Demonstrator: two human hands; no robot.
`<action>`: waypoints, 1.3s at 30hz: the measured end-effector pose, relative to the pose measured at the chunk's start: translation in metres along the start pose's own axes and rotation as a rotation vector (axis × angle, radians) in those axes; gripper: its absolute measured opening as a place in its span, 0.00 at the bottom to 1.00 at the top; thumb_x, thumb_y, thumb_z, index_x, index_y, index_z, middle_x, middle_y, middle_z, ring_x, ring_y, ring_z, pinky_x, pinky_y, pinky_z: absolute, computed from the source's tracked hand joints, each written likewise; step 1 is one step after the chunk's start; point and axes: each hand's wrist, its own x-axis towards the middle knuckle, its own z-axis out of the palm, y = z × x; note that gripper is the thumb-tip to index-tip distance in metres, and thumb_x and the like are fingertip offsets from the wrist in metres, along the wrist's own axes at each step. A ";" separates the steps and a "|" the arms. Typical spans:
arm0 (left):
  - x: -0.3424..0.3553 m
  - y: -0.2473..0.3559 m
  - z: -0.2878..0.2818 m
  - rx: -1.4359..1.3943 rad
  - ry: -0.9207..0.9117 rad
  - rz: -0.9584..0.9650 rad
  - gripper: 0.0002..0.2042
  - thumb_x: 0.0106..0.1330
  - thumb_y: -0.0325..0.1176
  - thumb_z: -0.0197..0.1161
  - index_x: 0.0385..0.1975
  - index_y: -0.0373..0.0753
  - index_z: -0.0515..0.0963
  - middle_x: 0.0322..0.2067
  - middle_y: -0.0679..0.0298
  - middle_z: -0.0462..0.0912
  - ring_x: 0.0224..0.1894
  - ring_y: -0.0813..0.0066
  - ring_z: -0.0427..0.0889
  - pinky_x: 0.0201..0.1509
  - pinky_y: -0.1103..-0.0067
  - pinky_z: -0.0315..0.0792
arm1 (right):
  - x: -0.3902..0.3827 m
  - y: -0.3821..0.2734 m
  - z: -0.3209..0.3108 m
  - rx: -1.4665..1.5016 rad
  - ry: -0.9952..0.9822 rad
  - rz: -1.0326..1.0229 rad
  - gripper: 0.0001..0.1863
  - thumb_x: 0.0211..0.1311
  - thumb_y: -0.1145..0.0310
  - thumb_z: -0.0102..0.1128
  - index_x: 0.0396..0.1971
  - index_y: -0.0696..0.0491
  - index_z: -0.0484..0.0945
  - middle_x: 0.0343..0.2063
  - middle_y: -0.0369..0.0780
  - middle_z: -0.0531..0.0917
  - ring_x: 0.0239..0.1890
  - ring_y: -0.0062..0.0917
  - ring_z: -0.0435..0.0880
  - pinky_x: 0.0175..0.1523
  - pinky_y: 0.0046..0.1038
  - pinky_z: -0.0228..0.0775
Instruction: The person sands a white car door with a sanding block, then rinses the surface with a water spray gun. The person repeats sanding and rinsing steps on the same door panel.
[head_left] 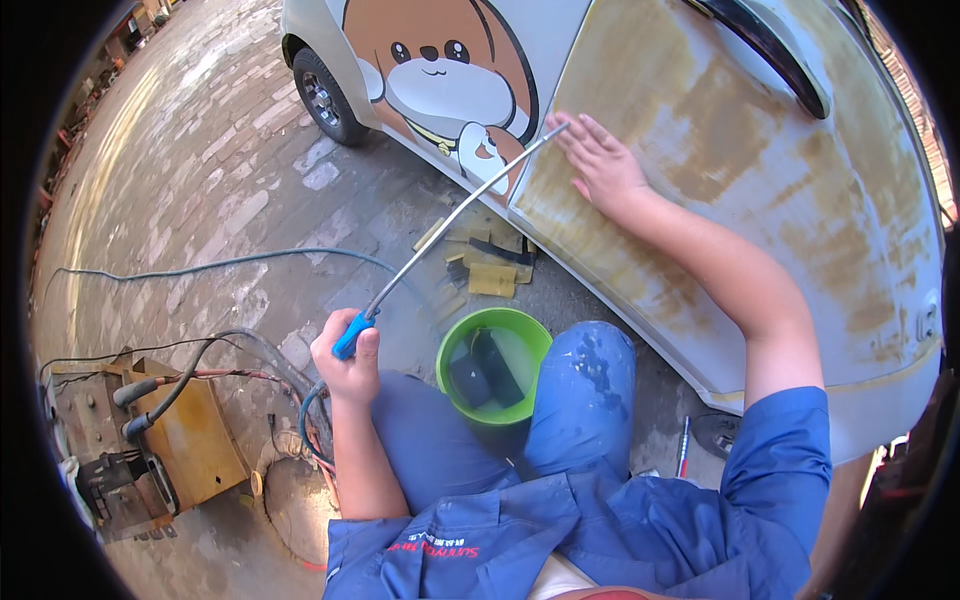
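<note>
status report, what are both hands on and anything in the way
Left hand gripping metal rod by blue handle. Right hand open at rod's tip, over brown-patched car panel; contact unclear. Green bucket below, not blocking the rod.

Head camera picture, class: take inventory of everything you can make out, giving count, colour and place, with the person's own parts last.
Vehicle body: 1, white with brown cartoon animals, top
Wheel: 1, black and silver, upper left
Side panel: 1, white with brown patches, right
Long-shafted tool: 1, blue handle, grey shaft, in left hand
Bucket: 1, green, between knees
Dark pieces: at least 2, black, inside bucket
Flat scraps: several, yellowish and black, ground beyond bucket
Machine: 1, yellow and black, lower left
Hoses and cables: several, mostly blue or dark, left
Slim stick: 1, partly red, lower right
Paving: grey, left
Left hand: 1, bare, gripping handle
Right hand: 1, bare, by shaft's tip
Clothing: blue, bottom
</note>
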 end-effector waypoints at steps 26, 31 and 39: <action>0.001 -0.004 0.003 0.166 0.021 -0.083 0.22 0.71 0.52 0.69 0.33 0.34 0.81 0.19 0.67 0.77 0.24 0.80 0.75 0.30 0.79 0.69 | 0.011 -0.062 0.010 0.312 -0.006 0.173 0.49 0.70 0.40 0.51 0.82 0.51 0.46 0.83 0.34 0.45 0.85 0.27 0.33 0.83 0.42 0.11; 0.005 -0.007 0.001 0.159 0.009 -0.065 0.22 0.71 0.52 0.69 0.32 0.34 0.80 0.19 0.67 0.77 0.24 0.81 0.75 0.29 0.80 0.69 | -0.001 -0.043 0.014 0.229 0.045 0.131 0.48 0.71 0.40 0.51 0.82 0.50 0.46 0.83 0.33 0.44 0.85 0.26 0.33 0.84 0.42 0.12; 0.002 -0.008 0.001 0.139 -0.009 -0.090 0.23 0.71 0.53 0.69 0.31 0.34 0.80 0.18 0.67 0.76 0.23 0.81 0.73 0.28 0.79 0.68 | 0.018 -0.003 0.006 0.011 0.173 0.374 0.46 0.73 0.37 0.44 0.82 0.48 0.48 0.83 0.33 0.45 0.85 0.28 0.34 0.84 0.45 0.14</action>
